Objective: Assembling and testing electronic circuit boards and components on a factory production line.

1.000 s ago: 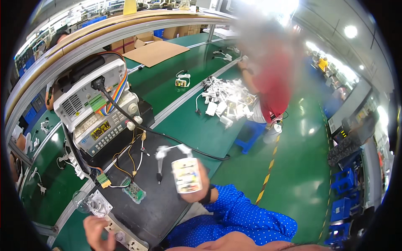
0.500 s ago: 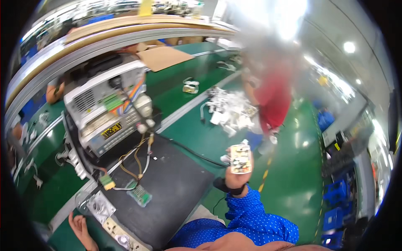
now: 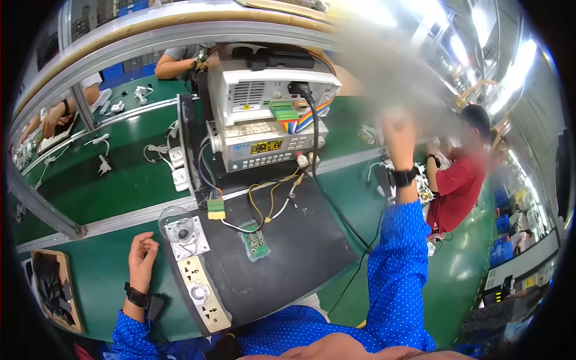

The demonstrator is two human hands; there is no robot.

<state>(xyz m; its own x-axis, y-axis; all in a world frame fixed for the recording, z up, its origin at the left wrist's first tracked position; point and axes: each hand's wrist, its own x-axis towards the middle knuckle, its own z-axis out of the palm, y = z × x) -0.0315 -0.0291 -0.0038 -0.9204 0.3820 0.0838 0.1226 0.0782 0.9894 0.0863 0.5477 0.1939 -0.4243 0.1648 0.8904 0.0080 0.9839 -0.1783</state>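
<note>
Head view: right hand (image 3: 399, 129) is raised right of the tester (image 3: 267, 123), its grip blurred (cannot tell); left hand (image 3: 143, 255), loosely curled and empty, rests left of the socket strip (image 3: 203, 292); green board (image 3: 255, 242) sits untouched below the tester.

Left hand (image 3: 142, 255) resting empty on green bench (image 3: 90, 282) beside socket strip (image 3: 203, 293); right hand (image 3: 398, 129) raised, blurred.
</note>
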